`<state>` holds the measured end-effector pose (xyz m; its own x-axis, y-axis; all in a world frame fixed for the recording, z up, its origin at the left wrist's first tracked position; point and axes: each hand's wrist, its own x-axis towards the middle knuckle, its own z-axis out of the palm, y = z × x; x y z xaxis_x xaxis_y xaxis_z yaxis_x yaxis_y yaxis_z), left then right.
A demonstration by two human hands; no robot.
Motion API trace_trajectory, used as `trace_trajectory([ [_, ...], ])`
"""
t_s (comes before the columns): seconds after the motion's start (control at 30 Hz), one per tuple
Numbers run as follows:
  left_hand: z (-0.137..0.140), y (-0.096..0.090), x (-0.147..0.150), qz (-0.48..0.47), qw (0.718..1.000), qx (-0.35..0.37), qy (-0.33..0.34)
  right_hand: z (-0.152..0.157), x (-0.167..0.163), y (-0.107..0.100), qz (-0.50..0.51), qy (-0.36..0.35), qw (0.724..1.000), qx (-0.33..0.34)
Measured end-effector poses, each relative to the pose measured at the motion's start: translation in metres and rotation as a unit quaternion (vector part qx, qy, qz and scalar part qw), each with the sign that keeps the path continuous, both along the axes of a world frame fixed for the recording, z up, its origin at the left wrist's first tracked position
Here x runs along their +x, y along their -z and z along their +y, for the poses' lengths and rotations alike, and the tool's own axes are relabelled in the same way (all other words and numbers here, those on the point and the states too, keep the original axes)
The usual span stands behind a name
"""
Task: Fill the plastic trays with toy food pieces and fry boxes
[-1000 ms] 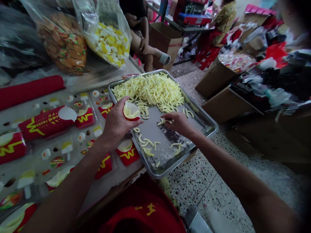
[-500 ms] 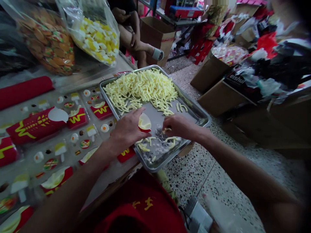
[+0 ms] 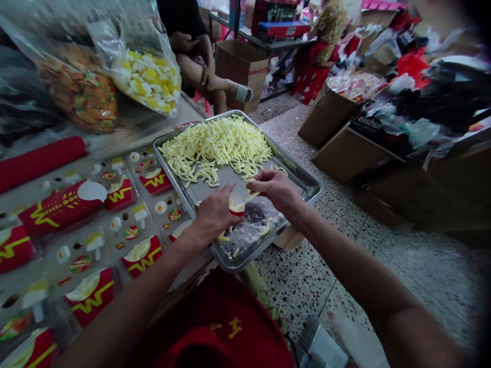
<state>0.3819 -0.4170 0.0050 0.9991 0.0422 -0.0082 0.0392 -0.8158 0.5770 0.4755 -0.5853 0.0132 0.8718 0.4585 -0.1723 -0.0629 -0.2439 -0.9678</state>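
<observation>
My left hand (image 3: pixel 217 213) is closed around a small red fries carton (image 3: pixel 237 208) with a pale inside, held over the near half of a metal tray (image 3: pixel 315 194). Beside it, my right hand (image 3: pixel 276 190) pinches pale yellow fry-shaped pieces (image 3: pixel 251 195) close to the carton's mouth. A heap of the same fry pieces (image 3: pixel 220 140) covers the tray's far half. A few loose ones (image 3: pixel 264 228) lie near white powder at the near end. My fingers hide part of the carton.
Left of the tray, clear blister trays hold filled red cartons (image 3: pixel 143 255) and small food-shaped pieces. Behind stand bags of brown pieces (image 3: pixel 82 94) and yellow-white pieces (image 3: pixel 149 82). A seated person's leg (image 3: pixel 195 71) is beyond. Cardboard boxes (image 3: pixel 347 156) stand on the right.
My right hand has lifted from the tray's near end and turned toward the carton, with fry pieces showing at its fingertips. My left hand keeps the carton. The view has shifted slightly.
</observation>
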Motion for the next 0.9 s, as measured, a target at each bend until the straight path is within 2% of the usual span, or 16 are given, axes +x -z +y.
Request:
trace_trajectory([
  [0.03,-0.003,0.003,0.004,-0.009,1.0,-0.014,-0.021,0.008,0.001,-0.001,0.031,0.01,0.999,0.036],
  [0.07,-0.007,0.005,0.009,-0.014,0.999,-0.028,-0.042,0.016,0.001,0.0,0.037,0.016,0.998,0.044],
  [0.1,-0.011,0.008,0.013,-0.013,0.997,-0.04,-0.06,0.023,0.001,0.002,0.016,0.022,0.999,0.024],
  [0.17,-0.018,0.013,0.02,-0.007,0.994,-0.051,-0.092,0.032,0.005,0.009,-0.083,0.021,0.994,-0.073],
  [0.23,-0.021,0.018,0.025,-0.007,0.992,-0.045,-0.121,0.036,0.012,0.013,-0.175,-0.012,0.968,-0.178],
  [0.3,-0.019,0.021,0.028,-0.017,0.989,-0.037,-0.141,0.035,0.022,0.012,-0.194,-0.076,0.954,-0.217],
  [0.43,-0.007,0.019,0.028,-0.024,0.988,-0.064,-0.135,0.025,0.035,-0.001,-0.141,-0.189,0.961,-0.147],
  [0.53,0.0,0.016,0.026,-0.039,0.988,-0.089,-0.123,0.021,0.031,-0.006,-0.122,-0.222,0.961,-0.112],
  [0.63,0.003,0.017,0.026,-0.032,0.986,-0.101,-0.132,0.021,0.025,-0.009,-0.142,-0.203,0.965,-0.088],
  [0.73,0.006,0.019,0.026,-0.026,0.984,-0.089,-0.15,0.016,0.022,-0.011,-0.18,-0.144,0.971,-0.062],
  [0.8,0.011,0.02,0.026,-0.048,0.985,-0.082,-0.143,0.008,0.021,-0.008,-0.198,-0.107,0.965,-0.134],
  [0.9,0.019,0.02,0.025,-0.083,0.985,-0.083,-0.127,-0.005,0.013,0.009,-0.237,-0.126,0.919,-0.29],
])
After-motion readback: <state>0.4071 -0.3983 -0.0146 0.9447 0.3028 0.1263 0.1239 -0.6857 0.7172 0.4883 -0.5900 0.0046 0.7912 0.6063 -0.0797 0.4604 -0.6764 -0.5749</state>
